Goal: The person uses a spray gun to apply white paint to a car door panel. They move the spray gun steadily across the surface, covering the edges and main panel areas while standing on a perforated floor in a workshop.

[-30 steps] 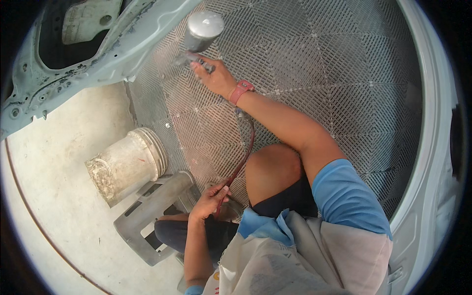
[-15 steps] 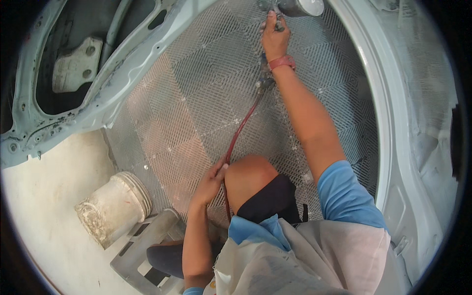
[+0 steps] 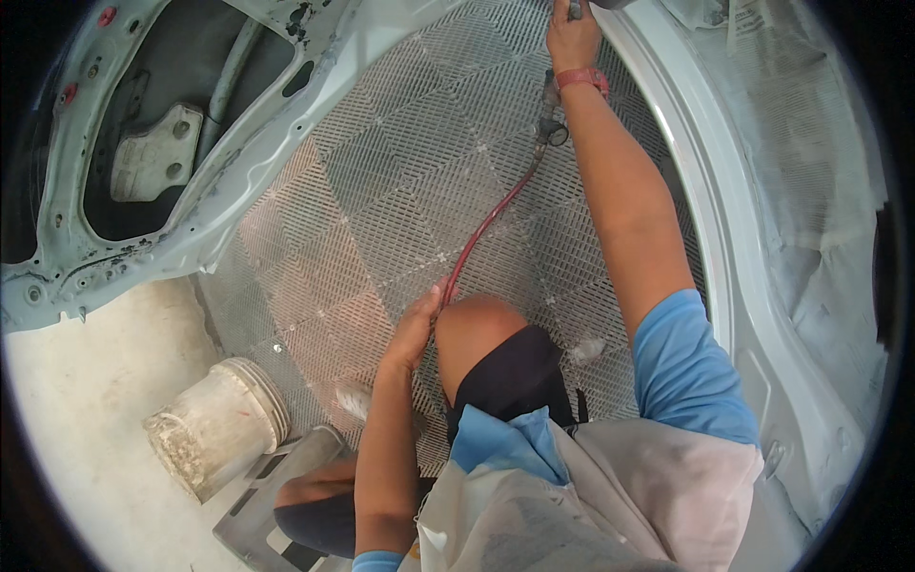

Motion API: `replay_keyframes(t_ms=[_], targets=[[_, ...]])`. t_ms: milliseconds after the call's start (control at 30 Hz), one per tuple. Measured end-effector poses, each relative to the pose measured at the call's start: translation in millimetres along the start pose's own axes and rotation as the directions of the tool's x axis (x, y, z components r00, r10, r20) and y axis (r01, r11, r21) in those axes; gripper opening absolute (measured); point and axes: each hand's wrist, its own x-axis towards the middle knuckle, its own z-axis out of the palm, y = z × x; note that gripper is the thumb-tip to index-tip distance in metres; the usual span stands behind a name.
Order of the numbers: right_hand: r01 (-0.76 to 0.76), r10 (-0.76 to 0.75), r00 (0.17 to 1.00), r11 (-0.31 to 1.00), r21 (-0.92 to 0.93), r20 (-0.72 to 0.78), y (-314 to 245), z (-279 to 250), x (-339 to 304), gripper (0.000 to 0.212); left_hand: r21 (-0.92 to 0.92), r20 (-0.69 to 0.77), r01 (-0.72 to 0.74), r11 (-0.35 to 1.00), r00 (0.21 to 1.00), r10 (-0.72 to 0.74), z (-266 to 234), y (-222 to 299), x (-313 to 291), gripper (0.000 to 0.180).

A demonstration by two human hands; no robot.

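Observation:
My right hand (image 3: 574,43) is wrapped round the grip of a spray gun (image 3: 551,92) at the top edge of the view. Most of the gun's head is cut off there; only a bit of its grey cup shows. From the fitting below the grip runs a red air hose (image 3: 493,215), curving down toward my bent knee. Beside that knee my left hand (image 3: 416,326) has its fingers closed round the hose. To the right of the gun stands a pale painted car body frame (image 3: 710,153), its edge close to my right wrist.
An open pale car door frame (image 3: 224,214) reaches in from the upper left. A dirty white bucket (image 3: 214,424) lies tipped at the lower left, beside a grey plastic stool (image 3: 276,486). Gridded floor tiles (image 3: 410,172) lie below me. Translucent sheeting (image 3: 810,162) covers the right side.
My right hand has moved up and right with the spray gun, so its cup has nearly left the view. The hose stretches further up, and my left hand has risen slightly, still holding it.

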Motion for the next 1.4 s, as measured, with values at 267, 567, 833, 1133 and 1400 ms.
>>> replay_keyframes(t_ms=[267, 567, 833, 1133, 1400], targets=[[0.256, -0.158, 0.946, 0.898, 0.357, -0.282, 0.4, -4.4, -20.8, 0.064, 0.453, -0.166, 0.105, 0.885, 0.986, -0.032, -66.2, -55.2, 28.0, 0.052], [0.096, -0.008, 0.84, 0.986, 0.134, -0.542, 6.3, -59.0, -141.1, 0.069, 0.985, -0.136, 0.151, 0.084, 0.977, -0.162, -146.5, -48.8, 83.9, 0.06], [-0.121, 0.294, 0.903, 0.874, 0.471, -0.314, -83.2, -201.8, -354.2, 0.085, 0.935, 0.199, -0.219, 0.28, 0.975, 0.098, -96.2, 96.4, -74.8, 0.063], [-0.121, 0.332, 0.796, 0.907, 0.404, -0.507, -227.6, -385.7, -551.4, 0.085, 0.448, 0.663, -0.803, 0.394, 0.593, 0.456, 149.3, 349.7, -443.1, 0.038], [-0.245, 0.418, 0.64, 0.906, 0.344, -0.645, -304.3, -447.9, -693.9, 0.077, -0.633, 0.642, -0.726, 0.269, -0.298, 0.707, 215.7, 477.1, -721.3, 0.013]])
